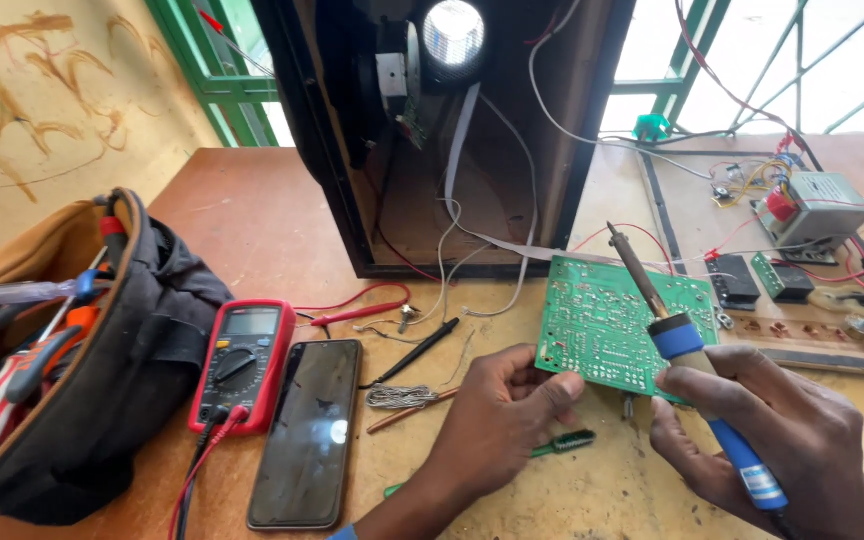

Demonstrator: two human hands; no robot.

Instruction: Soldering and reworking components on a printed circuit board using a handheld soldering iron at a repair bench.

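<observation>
Two bare hands low in frame, both busy. Right hand (752,425) is wrapped around the blue-handled soldering iron (687,350), fingers closed on the grip, metal tip angled up and left over the board, not clearly touching it. Left hand (507,410) pinches the near-left edge of the green rectangular circuit board (617,320), thumb on top, fingers curled under; the board is tilted, solder side up, near edge lifted off the table.

Under the left hand: a small green-handled brush (564,440) lying on the worn tan wooden table (282,220). Just left of it, a small coil of solder wire (400,397) and a thin copper-coloured rod (410,410). A black probe (417,352) lies just beyond the coil, a red probe (357,313) further left.

Left of those: a black smartphone (307,432), screen dark, flat on the table, beside a red-cased digital multimeter (242,362) with leads plugged in. Far left, an open black and tan fabric tool bag (102,370) with screwdrivers and pliers sticking out.

Behind the board: an open dark wooden speaker cabinet (452,140), white and red wires spilling out the front. Far right: a flat wooden panel (802,250) carrying small components and a grey metal box.
</observation>
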